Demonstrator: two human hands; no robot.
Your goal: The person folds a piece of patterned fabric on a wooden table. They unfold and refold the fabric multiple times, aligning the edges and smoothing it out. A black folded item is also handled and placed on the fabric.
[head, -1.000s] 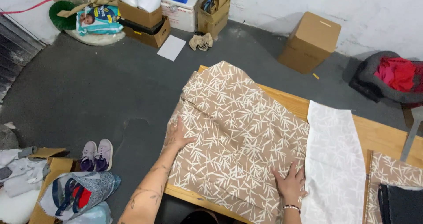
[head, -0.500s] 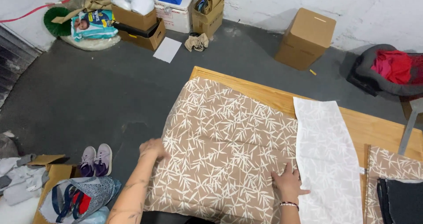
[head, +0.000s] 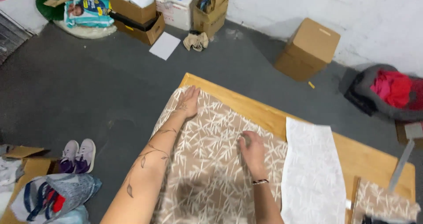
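A tan fabric with a white leaf print [head: 211, 162] lies spread over a wooden table [head: 246, 103]. My left hand [head: 188, 101] rests flat on the fabric's far left corner, fingers together and stretched out. My right hand [head: 252, 150] presses on the fabric near its far right edge, fingers bent onto the cloth. A white patterned fabric strip [head: 313, 175] lies just right of my right hand.
Another piece of tan leaf-print fabric [head: 384, 202] lies at the table's right end. On the grey floor: a cardboard box [head: 308, 48], more boxes [head: 136, 12] at the back wall, a pair of shoes [head: 77, 154], a bag [head: 53, 199], a grey and red bundle [head: 387, 89].
Both hands have slid away from me across the tan fabric, from its near edge to its far edge. The view has shifted with them.
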